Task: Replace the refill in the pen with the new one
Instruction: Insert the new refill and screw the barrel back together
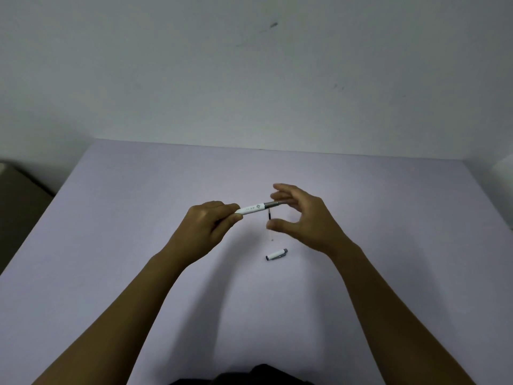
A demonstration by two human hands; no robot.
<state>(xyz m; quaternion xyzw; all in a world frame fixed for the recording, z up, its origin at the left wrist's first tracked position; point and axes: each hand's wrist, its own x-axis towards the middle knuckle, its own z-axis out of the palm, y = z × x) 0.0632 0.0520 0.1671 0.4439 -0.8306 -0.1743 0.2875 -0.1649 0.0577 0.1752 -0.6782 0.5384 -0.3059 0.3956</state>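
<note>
My left hand (211,222) grips the rear of a white pen barrel (251,209) and holds it level above the table. The pen's grey front section (270,204) points right, into the fingers of my right hand (302,218). Those fingers are spread around the tip, with the thumb held apart below it and not pressing on the pen. A thin refill (269,215), dark at its far end and clear at its near end, shows below the pen and is partly hidden by my right thumb. The white pen cap (276,254) with a grey end lies on the table nearer to me.
The lilac table (138,245) runs to a pale wall at the back. Its left edge drops to a dark floor area (19,207). A white object (503,173) shows at the far right edge. Dark clothing (244,376) sits at the bottom middle.
</note>
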